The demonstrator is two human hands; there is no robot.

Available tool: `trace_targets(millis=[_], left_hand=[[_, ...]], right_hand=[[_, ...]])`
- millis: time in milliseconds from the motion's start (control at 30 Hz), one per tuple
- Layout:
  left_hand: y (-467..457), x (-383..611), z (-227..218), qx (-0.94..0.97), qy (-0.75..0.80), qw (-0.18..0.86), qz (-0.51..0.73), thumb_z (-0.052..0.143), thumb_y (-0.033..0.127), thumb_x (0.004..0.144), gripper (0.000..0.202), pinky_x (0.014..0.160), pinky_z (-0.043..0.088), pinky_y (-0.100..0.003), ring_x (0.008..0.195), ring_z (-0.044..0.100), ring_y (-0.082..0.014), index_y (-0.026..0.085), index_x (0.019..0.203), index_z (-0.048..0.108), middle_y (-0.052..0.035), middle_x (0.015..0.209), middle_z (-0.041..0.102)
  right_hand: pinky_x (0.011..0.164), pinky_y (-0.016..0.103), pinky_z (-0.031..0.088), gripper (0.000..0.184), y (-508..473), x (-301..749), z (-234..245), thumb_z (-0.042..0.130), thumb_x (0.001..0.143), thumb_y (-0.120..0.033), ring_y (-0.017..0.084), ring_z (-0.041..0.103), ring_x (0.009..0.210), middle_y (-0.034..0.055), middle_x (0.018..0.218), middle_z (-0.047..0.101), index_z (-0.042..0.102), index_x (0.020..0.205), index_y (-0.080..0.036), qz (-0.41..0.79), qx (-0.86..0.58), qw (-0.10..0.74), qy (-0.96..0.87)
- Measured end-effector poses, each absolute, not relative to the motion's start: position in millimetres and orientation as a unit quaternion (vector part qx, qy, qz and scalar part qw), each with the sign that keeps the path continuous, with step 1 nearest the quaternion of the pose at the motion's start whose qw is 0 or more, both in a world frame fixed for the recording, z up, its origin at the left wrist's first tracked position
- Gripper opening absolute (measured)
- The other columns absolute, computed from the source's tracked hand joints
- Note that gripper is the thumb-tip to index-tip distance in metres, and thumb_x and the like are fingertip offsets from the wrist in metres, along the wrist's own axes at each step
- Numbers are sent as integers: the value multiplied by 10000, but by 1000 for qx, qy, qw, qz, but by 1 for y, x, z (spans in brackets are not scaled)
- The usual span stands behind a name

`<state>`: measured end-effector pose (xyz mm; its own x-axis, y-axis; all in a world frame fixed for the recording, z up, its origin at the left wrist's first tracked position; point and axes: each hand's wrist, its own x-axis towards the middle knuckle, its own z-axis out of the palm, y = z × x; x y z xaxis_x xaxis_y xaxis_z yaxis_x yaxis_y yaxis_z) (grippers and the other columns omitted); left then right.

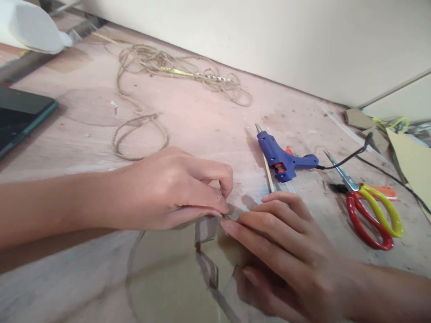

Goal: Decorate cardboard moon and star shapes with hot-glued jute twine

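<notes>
My left hand [175, 193] reaches in from the left, thumb and forefinger closed in a pinch. A thin brown strand, apparently the jute twine [164, 130], shows at its fingertips; the twine's loop runs in under this hand. Below lies a round, olive-tan disc [161, 269], seemingly card, with small grey shiny-looking angular pieces [206, 229] around its middle. My right hand [296, 251] bends over the disc's right side, its forefinger tip pressed close to the left fingertips and its thumb lower down on the disc. The exact contact point is largely hidden by fingers.
A blue glue gun [279, 157] rests on a thin stick beyond my right hand. Scissors [367, 202] with red and yellow handles lie over an orange cutter [387, 193]. A phone [23, 116], a white bottle [30, 27] and a patterned yellow-white stick [188, 72] lie farther off.
</notes>
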<state>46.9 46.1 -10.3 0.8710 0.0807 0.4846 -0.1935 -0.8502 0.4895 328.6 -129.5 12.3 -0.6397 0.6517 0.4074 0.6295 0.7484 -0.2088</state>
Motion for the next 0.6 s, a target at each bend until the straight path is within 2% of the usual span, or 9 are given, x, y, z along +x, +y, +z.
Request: trace_targets(millis=[267, 367, 467, 533, 600], left_hand=[[46, 49, -3, 927, -36, 291, 235, 695, 138, 1291, 236, 656, 500, -289, 785, 778, -140, 267, 1154, 837, -53, 1143, 905], [47, 50, -10, 921, -48, 295, 251, 695, 128, 1279, 221, 658, 492, -295, 785, 787, -147, 280, 1208, 839, -60, 1145, 891], [48, 49, -18, 917, -50, 299, 260, 684, 184, 1319, 197, 666, 494, -290, 799, 797, -143, 296, 1260, 834, -61, 1188, 896], [47, 47, -18, 921, -40, 298, 247, 691, 201, 1326, 173, 704, 532, -286, 846, 826, -153, 301, 1307, 830, -66, 1241, 907], [45, 45, -13, 927, -32, 276, 253, 694, 218, 1312, 161, 728, 570, -310, 857, 837, -177, 297, 1340, 831, -83, 1282, 913]], right_hand=[[1014, 511, 651, 317, -129, 327, 15, 658, 1254, -279, 263, 886, 1102, 98, 1297, 970, 784, 1501, -123, 23, -361, 240, -901], [1000, 496, 723, 301, -133, 345, 25, 771, 1173, -145, 265, 924, 1104, 122, 1303, 975, 766, 1473, -155, 53, -366, 265, -891], [939, 465, 763, 415, -134, 365, 35, 835, 1098, -23, 233, 923, 934, 41, 1166, 979, 742, 1439, -239, 136, -360, 268, -883], [845, 435, 756, 347, -133, 368, 36, 845, 1113, -37, 213, 897, 816, -18, 1022, 949, 724, 1334, -275, 189, -369, 280, -866], [755, 388, 723, 245, -131, 364, 33, 816, 1185, -84, 170, 827, 692, -55, 883, 878, 668, 1159, -278, 217, -386, 301, -845]])
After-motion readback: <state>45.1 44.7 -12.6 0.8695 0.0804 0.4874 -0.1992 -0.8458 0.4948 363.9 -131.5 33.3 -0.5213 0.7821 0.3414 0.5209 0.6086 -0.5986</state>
